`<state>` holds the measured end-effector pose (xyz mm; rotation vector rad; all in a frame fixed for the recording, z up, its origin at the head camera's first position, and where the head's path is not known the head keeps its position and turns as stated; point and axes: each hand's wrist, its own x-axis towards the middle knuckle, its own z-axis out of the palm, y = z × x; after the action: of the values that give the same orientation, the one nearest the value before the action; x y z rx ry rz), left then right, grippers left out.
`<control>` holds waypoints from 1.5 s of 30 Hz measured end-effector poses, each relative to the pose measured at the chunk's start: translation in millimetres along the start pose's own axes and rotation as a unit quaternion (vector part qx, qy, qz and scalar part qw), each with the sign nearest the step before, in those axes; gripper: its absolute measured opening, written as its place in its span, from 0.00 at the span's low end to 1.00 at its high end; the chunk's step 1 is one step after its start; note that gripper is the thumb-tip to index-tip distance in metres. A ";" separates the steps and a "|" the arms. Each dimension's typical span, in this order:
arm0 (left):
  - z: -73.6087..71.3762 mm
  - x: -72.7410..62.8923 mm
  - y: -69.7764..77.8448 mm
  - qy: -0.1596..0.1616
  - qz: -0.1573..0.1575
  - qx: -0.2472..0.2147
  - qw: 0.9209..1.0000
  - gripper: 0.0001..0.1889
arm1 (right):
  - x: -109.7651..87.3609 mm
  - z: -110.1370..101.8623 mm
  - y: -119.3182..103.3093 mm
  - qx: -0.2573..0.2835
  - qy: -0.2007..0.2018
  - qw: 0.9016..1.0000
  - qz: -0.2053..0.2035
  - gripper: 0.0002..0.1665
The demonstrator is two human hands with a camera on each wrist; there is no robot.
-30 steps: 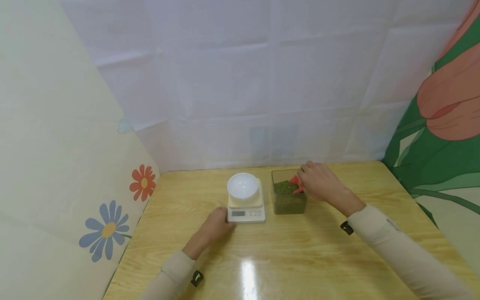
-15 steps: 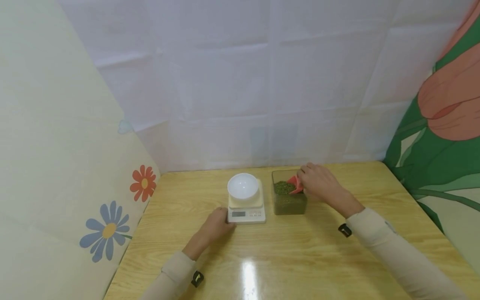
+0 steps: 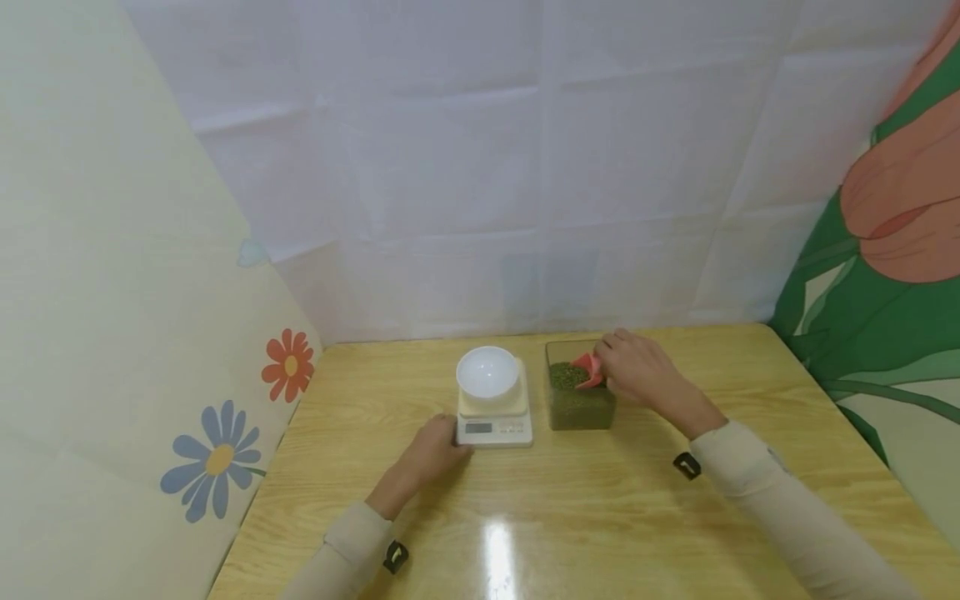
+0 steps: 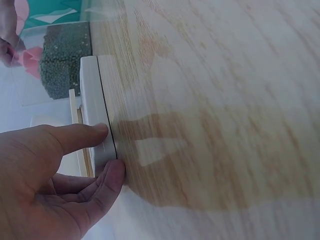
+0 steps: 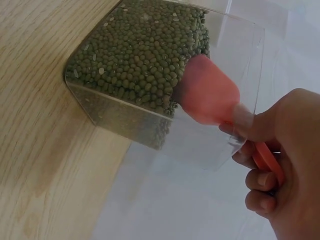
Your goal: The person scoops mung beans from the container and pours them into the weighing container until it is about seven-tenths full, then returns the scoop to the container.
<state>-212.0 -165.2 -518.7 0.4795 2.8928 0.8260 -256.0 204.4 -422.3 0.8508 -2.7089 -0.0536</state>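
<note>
A white kitchen scale stands on the table with a white bowl on its platform. At the scale's near left corner, my left hand grips its edge, thumb on one side and fingers curled at the other. To the scale's right is a clear square container of green mung beans. My right hand holds a red scoop by its handle, inside the container's right side. The scoop's front end is dug into the beans, so its load is hidden.
The wood-grain table reaches back to a white cloth backdrop. A flower-printed panel stands at the left and another printed panel at the right.
The red scoop has tilted and shifted slightly left, deeper into the beans, with my right hand moving a little. My left hand, the scale and the bowl have stayed in place.
</note>
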 end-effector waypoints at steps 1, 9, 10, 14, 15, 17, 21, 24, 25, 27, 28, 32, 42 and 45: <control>0.1 0.0 -0.1 0.000 0.001 -0.001 1.000 0.11 | -0.1 0.7 -0.1 0.002 0.000 1.000 0.001 0.07; 1.6 0.2 -2.2 0.004 0.015 -0.001 1.000 0.12 | -0.4 6.5 0.0 0.010 0.005 1.000 0.004 0.11; 1.8 0.4 -2.5 0.005 0.016 0.000 1.000 0.12 | -0.3 7.4 0.0 0.011 0.005 1.000 0.004 0.12; 1.7 0.0 -2.6 0.006 0.017 0.001 1.000 0.12 | 0.1 9.3 -0.2 0.012 0.003 1.000 0.008 0.13; 1.4 -0.3 -2.3 0.006 0.017 0.000 1.000 0.12 | 0.2 9.5 -0.5 0.013 0.002 1.000 0.009 0.13; 1.0 -0.9 -1.8 0.005 0.015 -0.001 1.000 0.13 | 0.2 9.7 -1.1 0.016 0.001 1.000 0.012 0.14; 0.7 -1.5 -0.8 0.003 0.007 -0.003 1.000 0.13 | 0.3 10.7 -1.5 0.021 0.001 1.000 0.016 0.14; 0.2 -1.3 0.0 -0.001 0.002 -0.006 1.000 0.14 | 0.3 11.4 -1.5 0.023 0.001 1.000 0.018 0.14; 0.1 -1.2 0.3 -0.002 -0.001 -0.006 1.000 0.14 | 0.4 11.7 -1.5 0.024 0.001 1.000 0.018 0.14; -0.3 -0.9 0.7 -0.002 -0.001 -0.007 1.000 0.14 | 0.4 12.3 -1.5 0.025 0.002 1.000 0.019 0.14; -0.5 -1.0 1.0 -0.002 0.000 -0.008 1.000 0.14 | 0.4 12.7 -1.4 0.025 0.003 0.999 0.019 0.14; -0.3 -1.5 1.2 -0.002 0.003 -0.010 1.000 0.13 | 0.6 14.8 -1.3 0.028 0.012 0.999 0.018 0.12; 0.4 -1.1 -0.1 0.003 0.008 -0.004 1.000 0.13 | 0.7 16.8 -2.4 0.054 0.019 0.998 0.027 0.08; 0.5 -1.2 0.0 0.002 0.002 -0.007 1.000 0.13 | 0.7 17.3 -2.0 0.055 0.019 0.998 0.026 0.08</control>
<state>-210.8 -165.3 -519.1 0.4838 2.8893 0.8489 -260.5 201.4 -438.8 0.8019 -2.7175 0.1232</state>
